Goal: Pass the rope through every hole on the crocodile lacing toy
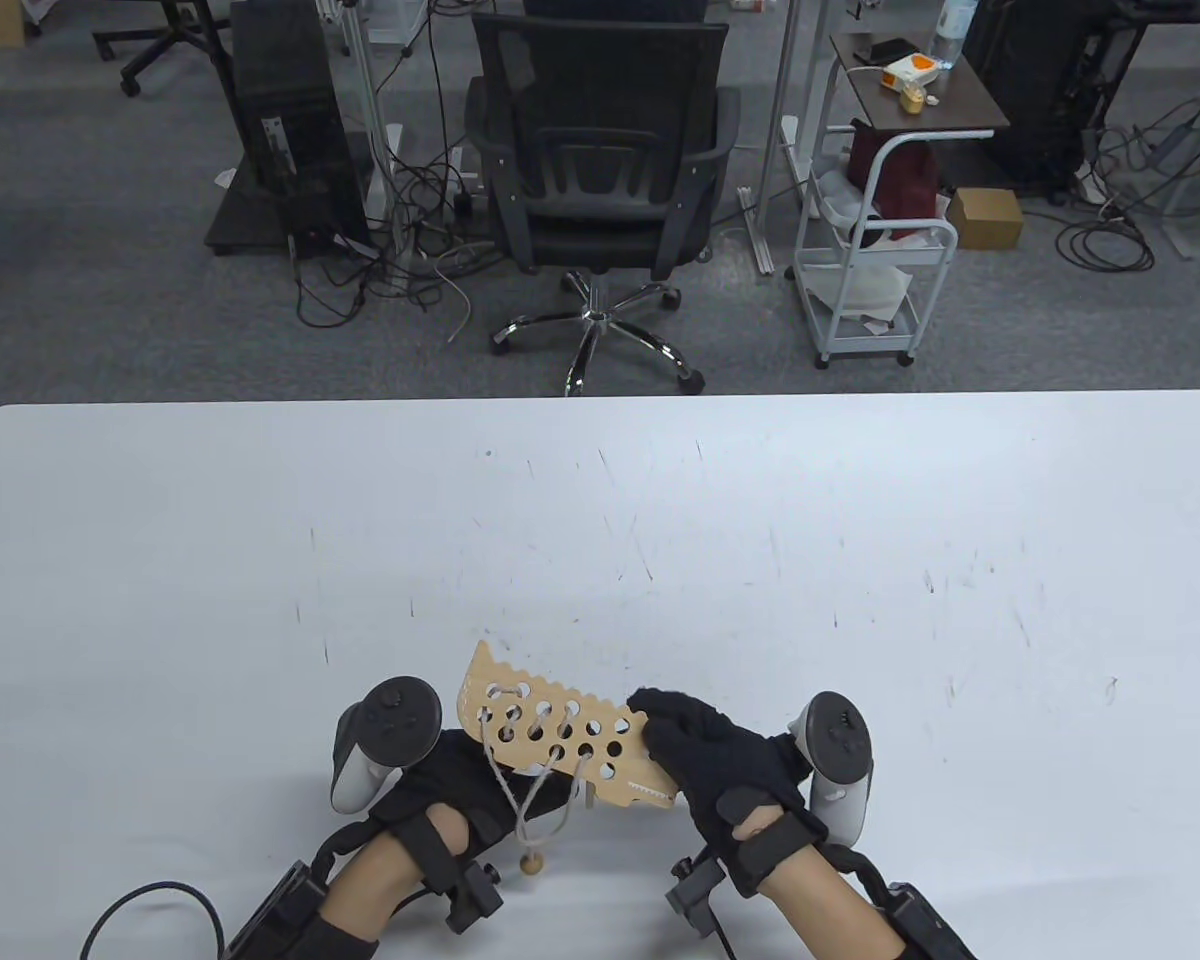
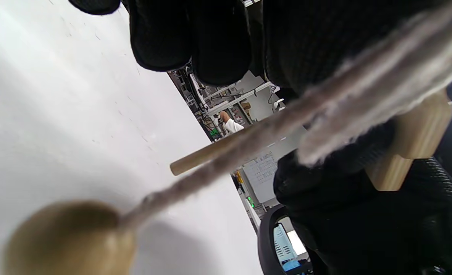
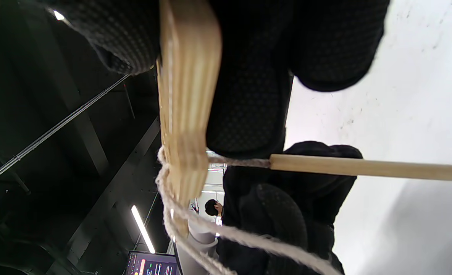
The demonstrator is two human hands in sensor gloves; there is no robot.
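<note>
The wooden crocodile board [image 1: 560, 730] is held just above the table near its front edge. My right hand [image 1: 685, 745] grips its right end, thumb on one face and fingers [image 3: 256, 95] on the other. My left hand [image 1: 440, 780] holds the lower left part, its fingers hidden behind the board. The pale rope [image 1: 505, 785] runs through the holes at the left end and hangs in loops, ending in a round wooden bead [image 1: 531, 866]. The wooden needle [image 3: 363, 167] sticks out of a hole on the board's underside, free of both hands.
The white table [image 1: 860, 560] stretches away beyond the hands. Past its far edge stand a black office chair [image 1: 600, 170] and a white cart [image 1: 875, 270] on the floor.
</note>
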